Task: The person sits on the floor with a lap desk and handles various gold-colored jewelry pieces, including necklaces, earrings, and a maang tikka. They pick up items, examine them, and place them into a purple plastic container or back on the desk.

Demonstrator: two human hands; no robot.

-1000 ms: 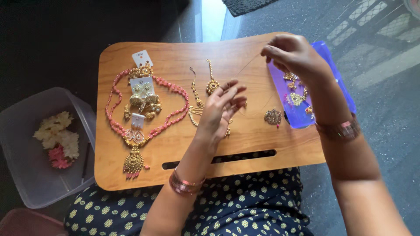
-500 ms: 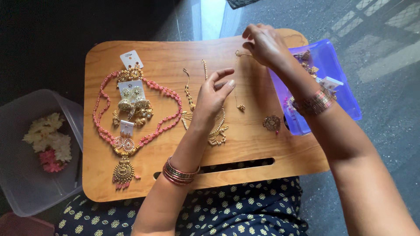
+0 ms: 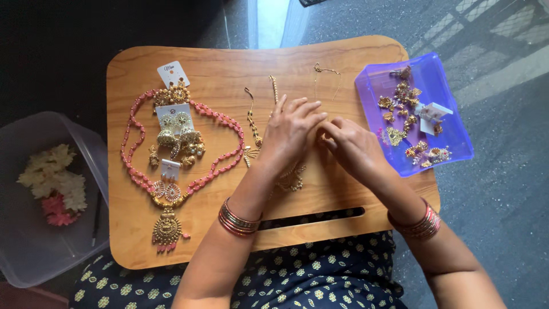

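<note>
- Both hands rest near the middle of the wooden counter (image 3: 343, 189), fingertips meeting: the left hand (image 3: 289, 134) lies palm down, fingers stretched flat; the right hand (image 3: 351, 146) lies just beside it, fingers curled toward the left fingertips.
- Whether either hand pinches anything I cannot tell; the spot where the fingers meet is hidden.
- Far left, off the counter on the floor, stands a clear tub (image 3: 34, 246) with cream and pink flowers (image 3: 51, 183) in it.
- On the counter's left part lies a pink bead necklace (image 3: 220, 120) in a wide loop, with a gold pendant (image 3: 166, 229) at its near end.
- Inside the loop lie gold earrings (image 3: 177, 134) on white cards, one more card (image 3: 173, 73) at the far end.
- Just left of the left hand lies a gold chain piece (image 3: 251, 117), stretched away from the person; a second one (image 3: 273, 86) lies beside it, its near end under the left fingers.
- Under the left palm, a gold fringed piece (image 3: 291, 180) shows at the near side.
- Beyond the right hand a thin gold chain (image 3: 325, 71) lies on the counter, apart from both hands.
- Each wrist wears bangles: left (image 3: 237, 218), right (image 3: 420, 224).
- Near the person, a long slot (image 3: 320, 216) cuts through the counter.
- At the right edge sits a purple tray (image 3: 452, 151) partly over the counter's rim, holding small gold pieces (image 3: 400, 94) and a white card (image 3: 432, 111).
- The lap under the counter is in dark cloth (image 3: 320, 274) with yellow flower dots.
</note>
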